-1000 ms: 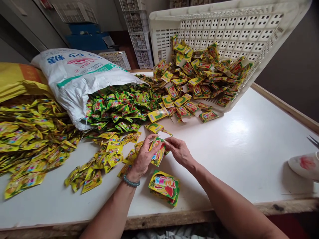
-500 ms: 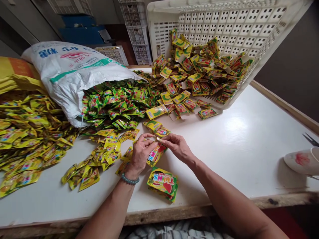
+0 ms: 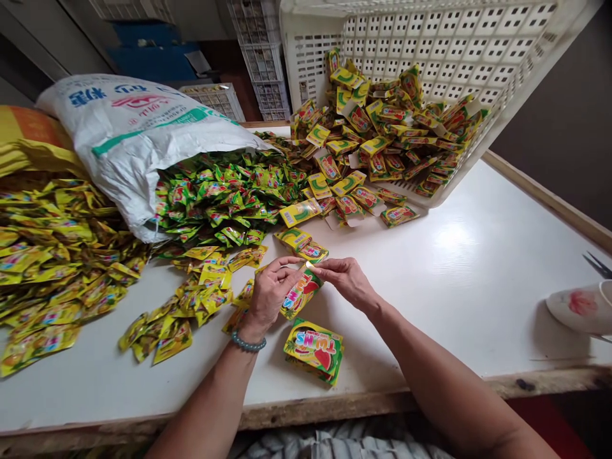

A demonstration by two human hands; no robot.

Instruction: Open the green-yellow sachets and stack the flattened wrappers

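Both hands are on one small yellow-and-green candy box printed TWINS, raised over the table's front half. My left hand is closed around its left side, a beaded bracelet on the wrist. With thumb and fingers pinched, my right hand grips the box's upper end, where a bit of pale flap shows. Just below lies a small stack of TWINS boxes. Beyond my fingers rest more boxes. Yellow candy sachets are scattered left of my left hand, some partly hidden behind it.
A tilted white plastic crate spills many small boxes at the back. Green sachets pour from a white woven sack; a yellow sachet heap lies far left. A flowered cup and dark pointed tool are at right.
My right hand has shifted slightly right and its fingers have straightened at the box's end. More of the box's printed front shows between my hands. The left hand stays nearly in place.
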